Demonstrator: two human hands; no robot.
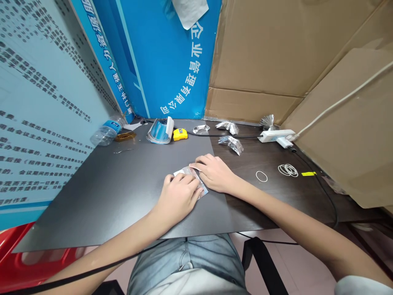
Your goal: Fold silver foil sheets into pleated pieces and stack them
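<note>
Cardboard sheets (260,49) line the right side, a blue banner (172,69) stands far, and a printed wall panel (39,102) runs along the left. Dark wood desk (260,205) carries a grey mat (101,196) over its left and centre.

Folded foil sheet (203,189) sits on the mat near its right edge, between both hands. Left hand (179,197) lies over its near-left part, fingers curled on top. Right hand (215,173) covers the far-right part, fingertips at the upper edge. Both grips are half-curled and bearing down. No clear pinch, so can't tell if either is closed on it.

Tip: foil keeps every mark, so square the edges first, keep the sheet flat on the mat, then run fingertips along the crease rather than pressing with the palm.

Nearby on bare wood, right: crimped foil pieces (230,144), pleated foil fan (267,121), white power strip (274,136), rubber bands (287,170). Far left: water bottle (108,131) on its side, blue-and-silver roll (159,131), yellow tape measure (180,134)
</note>
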